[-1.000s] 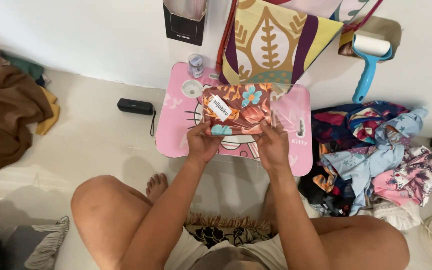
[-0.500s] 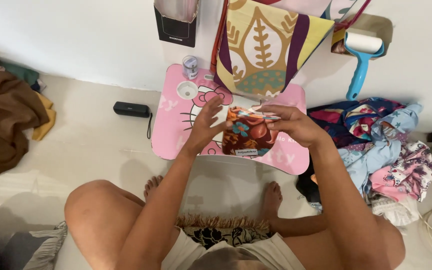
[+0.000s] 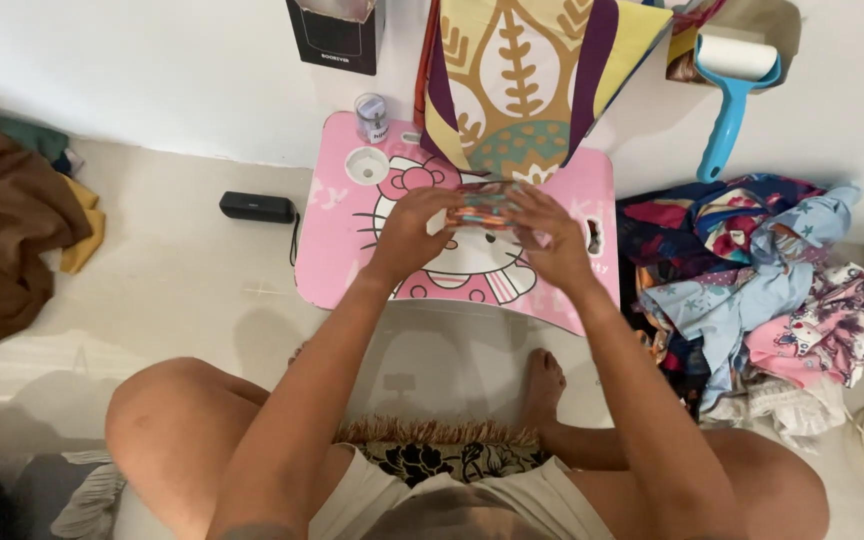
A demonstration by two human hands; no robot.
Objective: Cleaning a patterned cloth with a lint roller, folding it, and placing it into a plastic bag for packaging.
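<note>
Both my hands hold a small folded piece of patterned cloth (image 3: 480,205), orange and teal, above a pink lap table (image 3: 337,260) with a cartoon cat print. My left hand (image 3: 414,228) grips its left end and my right hand (image 3: 547,232) covers its right end. The cloth is folded down to a narrow bundle and mostly hidden by my fingers. I sit on the floor with bare legs around the table.
A heap of colourful clothes (image 3: 762,290) lies at the right. A patterned bag (image 3: 532,80) leans on the wall behind the table. A small jar (image 3: 371,118), a black box (image 3: 337,35), a blue lint roller (image 3: 737,75), a black speaker (image 3: 257,207) and brown clothes (image 3: 2,230) surround it.
The cloth went from a flat wide piece with a tag showing to a small narrow folded bundle, and my hands have closed in together around it.
</note>
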